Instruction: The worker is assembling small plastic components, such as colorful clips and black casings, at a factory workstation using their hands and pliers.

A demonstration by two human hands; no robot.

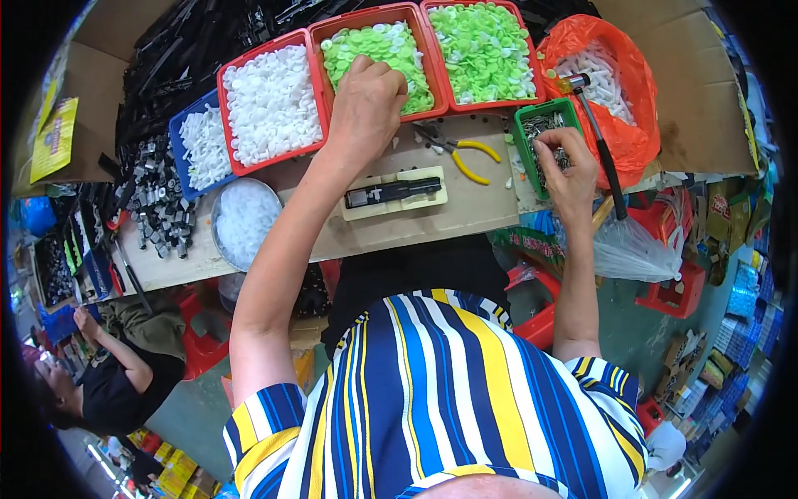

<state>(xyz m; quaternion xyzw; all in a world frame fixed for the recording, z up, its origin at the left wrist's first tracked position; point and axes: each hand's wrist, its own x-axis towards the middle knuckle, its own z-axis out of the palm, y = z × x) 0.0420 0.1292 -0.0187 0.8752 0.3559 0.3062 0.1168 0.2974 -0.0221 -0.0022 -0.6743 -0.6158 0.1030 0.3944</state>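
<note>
My left hand (366, 106) reaches over the front of a red bin (418, 17) of green and white plastic pieces (378, 41). Its fingers are bent together at the pieces, and the fingertips are hidden. At the right, my right hand (568, 170) hovers over a small green bin (526, 158) of small metal parts (540, 125). Thumb and forefinger come together there; anything between them is too small to make out. Between my arms, a long black plastic part (395, 193) lies in a cream holding block (366, 211) on the table.
Yellow-handled pliers (470, 160) lie behind the block. A hammer (600, 137) leans by an orange bag (644, 137) of white pieces. Leftward are a red bin of white pieces (274, 100), a blue bin (179, 133), a round bowl (247, 218) and black clips (162, 200). A co-worker (116, 374) sits left.
</note>
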